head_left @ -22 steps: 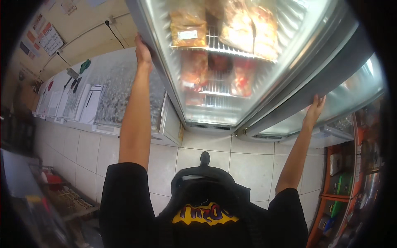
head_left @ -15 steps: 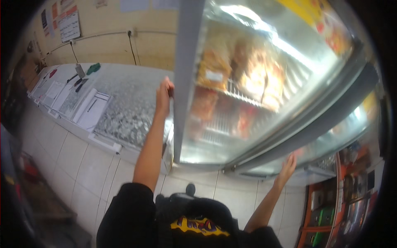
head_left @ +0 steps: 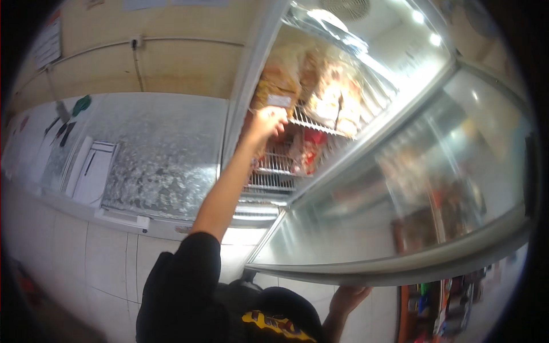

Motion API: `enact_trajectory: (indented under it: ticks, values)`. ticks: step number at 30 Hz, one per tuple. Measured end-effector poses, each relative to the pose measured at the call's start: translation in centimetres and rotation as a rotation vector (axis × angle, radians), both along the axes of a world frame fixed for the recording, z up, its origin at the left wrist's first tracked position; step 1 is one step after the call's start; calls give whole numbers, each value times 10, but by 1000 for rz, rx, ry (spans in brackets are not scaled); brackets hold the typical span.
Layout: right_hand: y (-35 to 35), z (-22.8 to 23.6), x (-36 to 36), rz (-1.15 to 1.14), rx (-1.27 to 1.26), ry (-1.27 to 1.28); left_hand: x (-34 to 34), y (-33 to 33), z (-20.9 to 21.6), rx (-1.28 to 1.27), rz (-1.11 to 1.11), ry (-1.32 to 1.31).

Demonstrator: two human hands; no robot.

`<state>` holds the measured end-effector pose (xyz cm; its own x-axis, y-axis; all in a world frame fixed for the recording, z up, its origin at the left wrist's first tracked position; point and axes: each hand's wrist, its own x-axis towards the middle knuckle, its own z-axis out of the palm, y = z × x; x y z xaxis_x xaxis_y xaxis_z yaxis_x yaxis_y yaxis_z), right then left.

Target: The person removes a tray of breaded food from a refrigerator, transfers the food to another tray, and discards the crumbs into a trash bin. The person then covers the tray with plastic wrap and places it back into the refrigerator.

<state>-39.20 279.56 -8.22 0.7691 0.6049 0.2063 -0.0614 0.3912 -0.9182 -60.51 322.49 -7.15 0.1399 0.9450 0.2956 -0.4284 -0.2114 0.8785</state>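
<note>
An upright display fridge (head_left: 246,97) stands with its glass door (head_left: 366,228) swung out toward me. My left hand (head_left: 267,124) reaches into the opening with its fingers loosely bent and apart, and nothing shows in it. Just above it, a clear bag of yellowish food (head_left: 278,86) with a white label sits on the upper wire shelf (head_left: 320,126). Paler wrapped packs (head_left: 334,103) fill the shelf beside that bag. At the door's lower edge is my right hand (head_left: 350,297), gripping there, its fingers partly hidden by the frame.
Left of the fridge runs a long metal-topped counter (head_left: 166,148). On it lie a clipboard with paper and a pen (head_left: 94,166), dark-handled tools (head_left: 66,131) and a green cloth (head_left: 82,104). Red packs (head_left: 309,151) lie on a lower shelf. Orange shelving (head_left: 406,308) stands at lower right.
The fridge door has gone from closed to wide open. My left hand has moved from the fridge's left side into its opening. My right hand has come down and nearer with the door.
</note>
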Motion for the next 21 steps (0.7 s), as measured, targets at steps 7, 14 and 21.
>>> enact_trajectory:
  ticks: [7, 14, 21]
  values:
    - [-19, 14, 98, -340, 100, -27, 29, 57, 30, -336, 75, 75]
    - [-32, 15, 193, -308, 192, -37, 25, 53, 23, -140, -57, 85]
    - [-53, 2, 261, -67, 289, -47, 55, 55, 10, -126, -382, 103]
